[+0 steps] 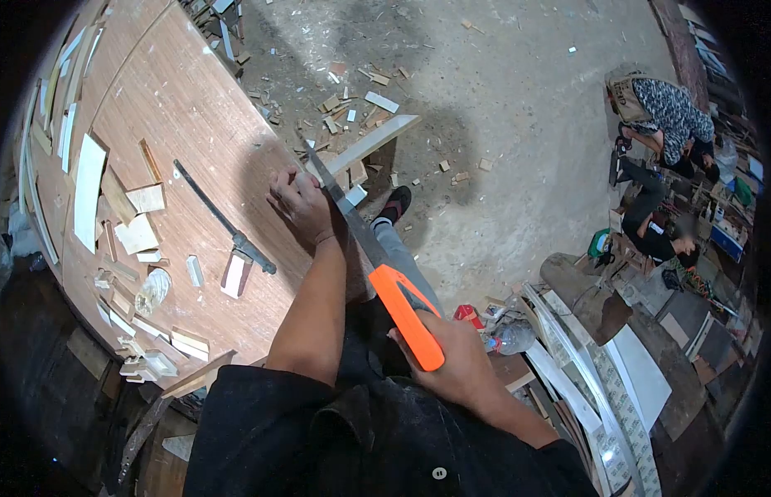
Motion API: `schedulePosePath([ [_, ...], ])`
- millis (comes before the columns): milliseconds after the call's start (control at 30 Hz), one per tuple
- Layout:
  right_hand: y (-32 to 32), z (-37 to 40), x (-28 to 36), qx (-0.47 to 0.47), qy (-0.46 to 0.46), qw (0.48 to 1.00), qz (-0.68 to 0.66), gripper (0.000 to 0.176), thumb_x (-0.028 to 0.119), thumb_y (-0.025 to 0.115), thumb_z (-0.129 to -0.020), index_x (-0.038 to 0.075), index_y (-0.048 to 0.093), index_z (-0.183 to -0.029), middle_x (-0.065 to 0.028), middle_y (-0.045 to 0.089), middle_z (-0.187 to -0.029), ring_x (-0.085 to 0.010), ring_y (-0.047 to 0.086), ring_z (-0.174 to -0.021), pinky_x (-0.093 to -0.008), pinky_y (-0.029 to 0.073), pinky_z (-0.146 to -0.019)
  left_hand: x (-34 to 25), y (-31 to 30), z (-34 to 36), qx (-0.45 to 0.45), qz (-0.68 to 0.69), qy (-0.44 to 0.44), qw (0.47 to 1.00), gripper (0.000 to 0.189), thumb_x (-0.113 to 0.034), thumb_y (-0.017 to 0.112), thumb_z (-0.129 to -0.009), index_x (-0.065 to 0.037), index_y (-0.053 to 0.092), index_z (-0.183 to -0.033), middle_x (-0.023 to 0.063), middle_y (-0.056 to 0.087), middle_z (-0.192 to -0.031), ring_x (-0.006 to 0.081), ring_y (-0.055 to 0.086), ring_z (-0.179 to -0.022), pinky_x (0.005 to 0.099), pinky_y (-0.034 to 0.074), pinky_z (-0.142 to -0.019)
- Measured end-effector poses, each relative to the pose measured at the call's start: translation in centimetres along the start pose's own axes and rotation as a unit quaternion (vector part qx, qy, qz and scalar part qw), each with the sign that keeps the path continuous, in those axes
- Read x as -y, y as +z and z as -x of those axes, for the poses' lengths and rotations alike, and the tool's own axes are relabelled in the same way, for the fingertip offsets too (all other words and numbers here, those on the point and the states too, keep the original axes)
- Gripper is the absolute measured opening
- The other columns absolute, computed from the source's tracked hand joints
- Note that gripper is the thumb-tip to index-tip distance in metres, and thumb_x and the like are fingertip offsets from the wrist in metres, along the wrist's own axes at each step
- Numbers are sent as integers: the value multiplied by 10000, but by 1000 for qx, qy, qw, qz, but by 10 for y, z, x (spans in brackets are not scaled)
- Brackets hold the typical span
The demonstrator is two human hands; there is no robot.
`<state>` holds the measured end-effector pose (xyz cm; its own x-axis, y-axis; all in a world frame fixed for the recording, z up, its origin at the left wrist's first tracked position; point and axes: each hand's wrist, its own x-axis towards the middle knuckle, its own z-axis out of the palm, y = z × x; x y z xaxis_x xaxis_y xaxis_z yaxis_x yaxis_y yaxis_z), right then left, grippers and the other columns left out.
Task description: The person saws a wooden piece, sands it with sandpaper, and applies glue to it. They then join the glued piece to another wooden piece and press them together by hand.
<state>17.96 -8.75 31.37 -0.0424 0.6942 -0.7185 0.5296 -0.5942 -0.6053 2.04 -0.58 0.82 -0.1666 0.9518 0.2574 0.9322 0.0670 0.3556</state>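
My right hand (453, 354) is closed round the orange handle of a handsaw (406, 319). The saw's blade points away from me, along the table's edge and just right of my left hand (302, 203). My left hand rests at that edge with fingers bent, against the near end of a pale wooden strip (373, 142). The strip juts out past the edge over the floor, and the blade lies across its near part. My left fingers partly hide their contact with it. Left of that hand, a long dark tool (215, 211) lies on the table.
Offcuts (139, 234), a clear roll of tape (153, 290) and white strips (89, 195) lie on the wooden table (195, 108). Scraps (381, 102) litter the floor. Long panels (580, 364) and a plastic bottle (514, 338) are right. Two people (671, 116) sit low at far right.
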Motion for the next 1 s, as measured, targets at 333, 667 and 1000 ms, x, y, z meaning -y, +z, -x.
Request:
schedulePosePath([
  [333,-9,-11,14,2,13,1000,-10,194,202,693,-858,26,628,-912,-174,635,-727,-385,633,-681,-420,486,-565,-9,-5,-2,1,-32,-8,999,110,-79,639,-798,-91,555,-867,74,508,-1104,337,487,-1189,614,365,-1000],
  [667,-20,16,25,64,19,998,-18,244,258,683,-876,33,624,-949,-174,634,-719,-379,633,-669,-414,489,-557,-19,-16,-10,-1,22,-86,996,88,-77,619,-816,-101,536,-799,64,514,-1096,329,486,-1202,612,371,-1003],
  [1000,-25,24,14,42,-9,999,9,234,272,698,-859,57,623,-916,-164,629,-705,-382,633,-666,-426,489,-552,-7,-4,-5,-36,-11,-7,999,106,-37,628,-804,-97,541,-798,90,541,-1036,355,521,-1135,572,405,-966],
])
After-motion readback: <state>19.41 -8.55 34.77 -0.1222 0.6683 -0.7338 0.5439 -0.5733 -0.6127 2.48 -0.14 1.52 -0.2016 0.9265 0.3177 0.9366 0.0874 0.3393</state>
